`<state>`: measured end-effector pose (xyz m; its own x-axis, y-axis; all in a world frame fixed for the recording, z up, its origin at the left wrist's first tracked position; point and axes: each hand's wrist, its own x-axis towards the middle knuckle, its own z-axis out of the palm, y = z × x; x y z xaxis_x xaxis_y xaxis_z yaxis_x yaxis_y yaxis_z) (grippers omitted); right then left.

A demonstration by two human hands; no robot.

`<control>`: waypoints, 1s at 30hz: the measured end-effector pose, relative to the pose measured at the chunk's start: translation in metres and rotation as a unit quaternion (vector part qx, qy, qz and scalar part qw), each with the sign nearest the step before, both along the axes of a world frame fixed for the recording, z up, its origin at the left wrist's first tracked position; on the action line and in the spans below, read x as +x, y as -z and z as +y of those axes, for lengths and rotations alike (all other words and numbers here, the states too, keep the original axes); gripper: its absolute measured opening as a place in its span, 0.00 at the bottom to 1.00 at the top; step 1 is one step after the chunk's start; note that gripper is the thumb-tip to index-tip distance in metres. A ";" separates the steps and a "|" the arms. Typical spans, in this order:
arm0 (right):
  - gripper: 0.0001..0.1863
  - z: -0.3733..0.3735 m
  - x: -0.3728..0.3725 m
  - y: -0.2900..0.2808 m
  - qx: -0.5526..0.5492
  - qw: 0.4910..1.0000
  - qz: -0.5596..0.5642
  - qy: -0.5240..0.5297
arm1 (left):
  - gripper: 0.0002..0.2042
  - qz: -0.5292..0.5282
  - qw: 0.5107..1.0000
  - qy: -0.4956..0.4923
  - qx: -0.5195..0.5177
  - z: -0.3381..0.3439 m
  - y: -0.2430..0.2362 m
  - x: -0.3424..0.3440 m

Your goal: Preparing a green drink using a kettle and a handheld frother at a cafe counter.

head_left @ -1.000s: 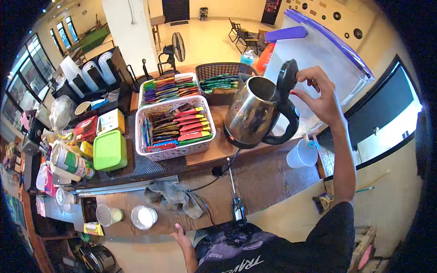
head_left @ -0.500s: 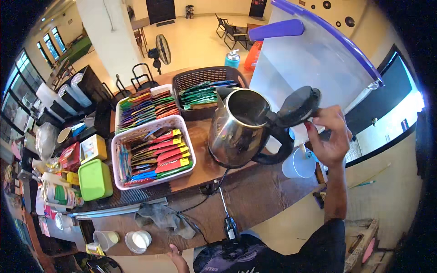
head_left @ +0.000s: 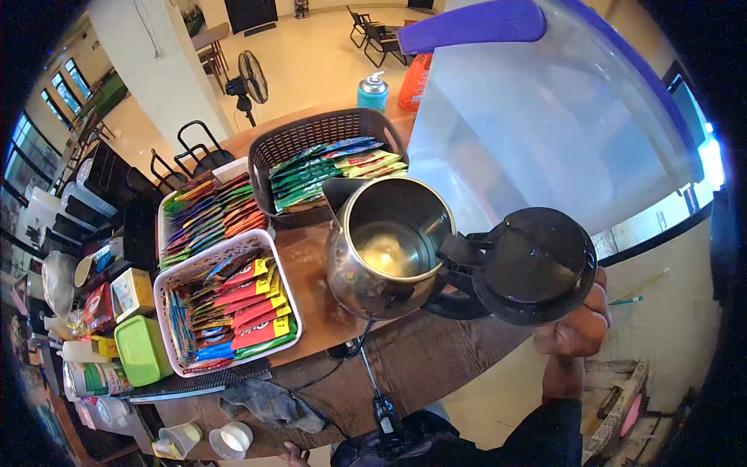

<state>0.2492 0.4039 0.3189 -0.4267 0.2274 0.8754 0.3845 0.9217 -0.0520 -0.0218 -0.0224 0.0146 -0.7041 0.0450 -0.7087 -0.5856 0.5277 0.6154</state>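
My right hand point(head_left: 580, 323) is shut on the black handle of a steel electric kettle point(head_left: 366, 272). I hold it upright above the wooden counter point(head_left: 436, 358). Its black lid point(head_left: 537, 261) is flipped open toward my hand, and a little water shows at the bottom. A large clear water container point(head_left: 545, 117) with a blue lid stands just behind the kettle, on the right. Only some fingertips of my left hand point(head_left: 289, 450) peek in at the lower edge, next to a grey cloth point(head_left: 268, 401).
A white basket point(head_left: 233, 311) and a dark basket point(head_left: 327, 132) hold coloured sachets left of the kettle. A green box point(head_left: 142, 349), jars and two small cups point(head_left: 232, 440) crowd the left end. A cable runs across the counter. A fan point(head_left: 250, 78) stands on the floor beyond.
The kettle has come down from a tilted, raised pose to upright and closer to me, so its inside now shows. The view has shifted toward the water container.
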 end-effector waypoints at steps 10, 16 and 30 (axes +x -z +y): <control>0.11 -0.008 0.020 0.027 -0.003 0.999 -0.018 0.034 | 0.30 -0.305 0.869 0.387 0.040 0.028 -0.210 -0.017; 0.11 -0.004 0.010 0.036 0.009 0.999 0.016 0.036 | 0.28 0.386 0.723 0.525 0.231 0.171 -0.322 -0.018; 0.05 -0.018 0.004 0.040 -0.048 0.997 0.054 0.024 | 0.28 0.582 0.341 0.663 0.326 0.433 -0.398 0.002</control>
